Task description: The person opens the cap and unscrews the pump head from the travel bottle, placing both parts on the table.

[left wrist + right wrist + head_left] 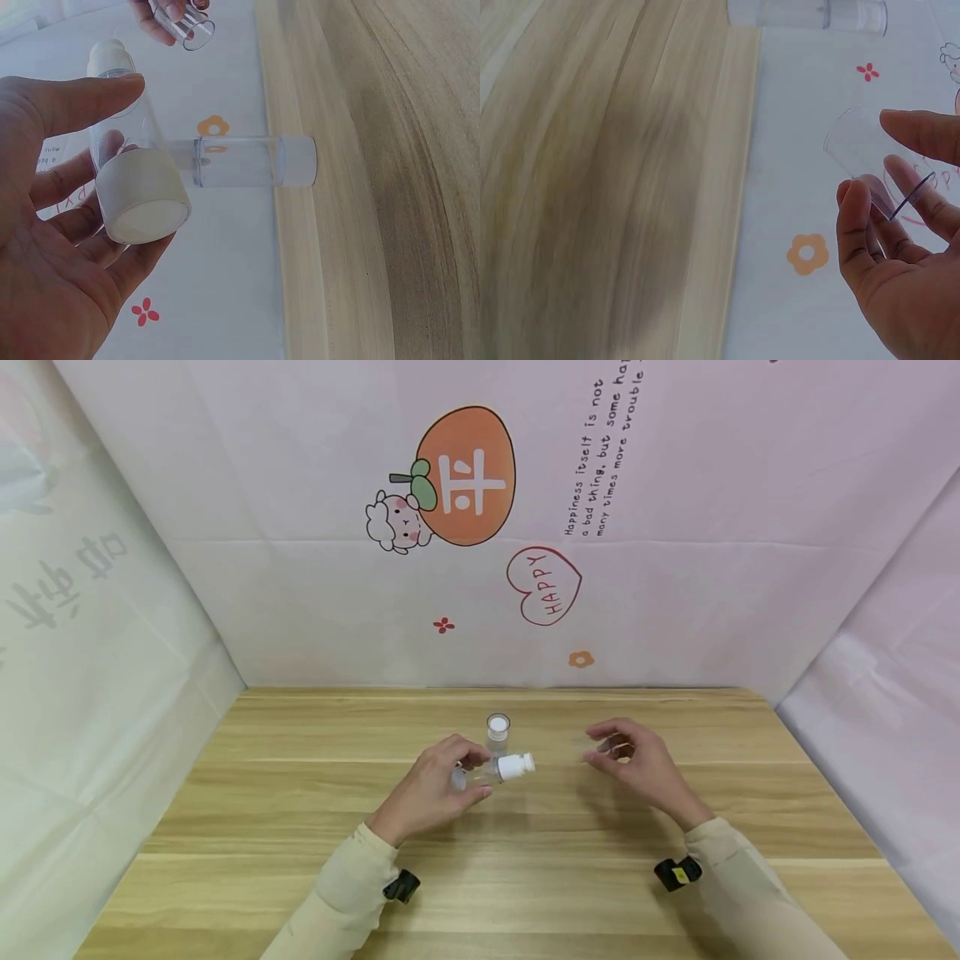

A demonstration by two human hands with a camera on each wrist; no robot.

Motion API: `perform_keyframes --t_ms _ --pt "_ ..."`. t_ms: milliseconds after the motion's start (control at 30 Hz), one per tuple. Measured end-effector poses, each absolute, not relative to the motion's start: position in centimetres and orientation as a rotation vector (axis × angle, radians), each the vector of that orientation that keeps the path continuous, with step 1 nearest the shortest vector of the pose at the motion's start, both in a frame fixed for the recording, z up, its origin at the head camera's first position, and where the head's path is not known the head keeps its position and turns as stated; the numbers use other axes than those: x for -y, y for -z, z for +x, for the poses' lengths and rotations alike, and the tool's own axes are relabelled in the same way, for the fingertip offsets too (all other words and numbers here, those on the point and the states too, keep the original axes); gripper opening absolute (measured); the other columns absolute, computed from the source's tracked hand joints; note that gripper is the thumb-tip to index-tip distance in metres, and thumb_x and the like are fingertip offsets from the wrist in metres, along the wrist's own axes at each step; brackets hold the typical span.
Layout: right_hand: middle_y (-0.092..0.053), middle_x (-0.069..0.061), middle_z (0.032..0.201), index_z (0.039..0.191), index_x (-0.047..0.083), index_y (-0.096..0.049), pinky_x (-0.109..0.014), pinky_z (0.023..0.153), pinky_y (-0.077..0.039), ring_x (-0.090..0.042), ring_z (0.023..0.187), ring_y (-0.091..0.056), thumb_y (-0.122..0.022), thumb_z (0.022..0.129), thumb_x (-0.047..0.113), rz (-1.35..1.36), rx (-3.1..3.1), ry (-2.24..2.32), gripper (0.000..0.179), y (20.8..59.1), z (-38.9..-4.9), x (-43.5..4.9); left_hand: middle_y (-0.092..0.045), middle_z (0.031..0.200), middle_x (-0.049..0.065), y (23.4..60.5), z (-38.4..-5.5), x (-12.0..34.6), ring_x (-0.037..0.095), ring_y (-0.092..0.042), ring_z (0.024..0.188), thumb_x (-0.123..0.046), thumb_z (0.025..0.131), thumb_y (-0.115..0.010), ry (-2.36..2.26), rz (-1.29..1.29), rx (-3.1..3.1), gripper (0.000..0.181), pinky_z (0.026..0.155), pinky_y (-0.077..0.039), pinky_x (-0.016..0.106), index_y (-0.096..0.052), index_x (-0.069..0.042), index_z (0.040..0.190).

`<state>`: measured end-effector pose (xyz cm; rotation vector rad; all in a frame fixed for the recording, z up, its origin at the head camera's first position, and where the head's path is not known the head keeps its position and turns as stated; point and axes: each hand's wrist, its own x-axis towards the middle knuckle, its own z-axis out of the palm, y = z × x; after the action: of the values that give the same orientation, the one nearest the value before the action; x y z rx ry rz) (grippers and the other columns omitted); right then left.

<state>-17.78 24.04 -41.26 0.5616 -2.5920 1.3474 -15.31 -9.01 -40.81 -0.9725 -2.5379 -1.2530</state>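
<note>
My left hand (pixel 431 785) grips a small clear pump bottle (pixel 513 767) above the table, tilted onto its side with its white pump head toward the right. In the left wrist view the bottle's white base (pixel 142 196) faces the camera, with thumb and fingers around the clear body. A clear cap (pixel 859 142) is held between the thumb and fingers of my right hand (pixel 637 768), apart from the bottle. Just beyond the left hand a second clear bottle (pixel 240 161) stands upright on the table, a clear cap over its white top.
The wood-grain table (pixel 300 827) reaches back to a printed white cloth (pixel 337 618). More cloth hangs on the left and right sides. A black wrist device (pixel 402 887) sits at the left sleeve, another (pixel 677 873) at the right.
</note>
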Motion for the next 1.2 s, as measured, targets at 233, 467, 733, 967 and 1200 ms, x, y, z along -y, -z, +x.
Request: perform_keyframes --t_ms 233,467,733,967,1200 --pt "-0.069 -0.018 0.107 0.113 0.002 -0.069 -0.026 0.074 -0.055 -0.021 0.087 -0.067 -0.080 0.087 0.006 0.473 2.651 -1.293 0.029 41.8 -18.6 -25.4 -0.063 0.102 -0.003 40.8 -15.3 9.0 0.012 -0.059 0.093 -0.010 0.082 -0.086 1.231 -0.963 2.543 0.035 0.083 -0.054 0.034 -0.068 -0.009 0.113" --pt "-0.069 -0.020 0.108 0.111 0.001 -0.069 -0.027 0.072 -0.055 -0.026 0.087 -0.067 -0.080 0.087 0.004 0.453 2.700 -1.190 0.027 42.4 -19.1 -27.0 -0.063 0.102 -0.003 40.8 -15.3 9.0 0.012 -0.059 0.093 -0.010 0.082 -0.085 1.237 -0.969 2.539 0.035 0.083 -0.054 0.034 -0.068 -0.009 0.113" --pt "-0.066 -0.023 0.109 0.113 -0.002 -0.068 -0.029 0.070 -0.053 -0.029 0.088 -0.065 -0.078 0.088 0.005 0.415 2.757 -1.052 0.027 42.3 -19.4 -29.1 -0.063 0.103 -0.003 40.8 -15.2 8.9 0.012 -0.059 0.093 -0.010 0.082 -0.086 1.237 -0.965 2.548 0.036 0.083 -0.054 0.034 -0.068 -0.008 0.113" --pt "-0.065 -0.024 0.110 0.114 -0.004 -0.066 -0.038 0.074 -0.053 -0.032 0.091 -0.064 -0.077 0.089 0.007 0.324 2.807 -1.020 0.029 42.6 -19.8 -30.9 -0.064 0.104 -0.002 40.8 -15.2 9.0 0.014 -0.060 0.093 -0.011 0.082 -0.085 1.227 -0.960 2.567 0.036 0.084 -0.054 0.035 -0.068 -0.008 0.114" --pt "-0.064 -0.027 0.109 0.114 -0.005 -0.067 -0.046 0.075 -0.053 -0.035 0.090 -0.065 -0.078 0.089 0.010 0.276 2.838 -0.940 0.031 42.8 -20.0 -32.2 -0.064 0.103 -0.002 40.9 -15.3 9.0 0.013 -0.060 0.093 -0.012 0.083 -0.085 1.220 -0.965 2.562 0.035 0.083 -0.054 0.034 -0.068 -0.008 0.113"
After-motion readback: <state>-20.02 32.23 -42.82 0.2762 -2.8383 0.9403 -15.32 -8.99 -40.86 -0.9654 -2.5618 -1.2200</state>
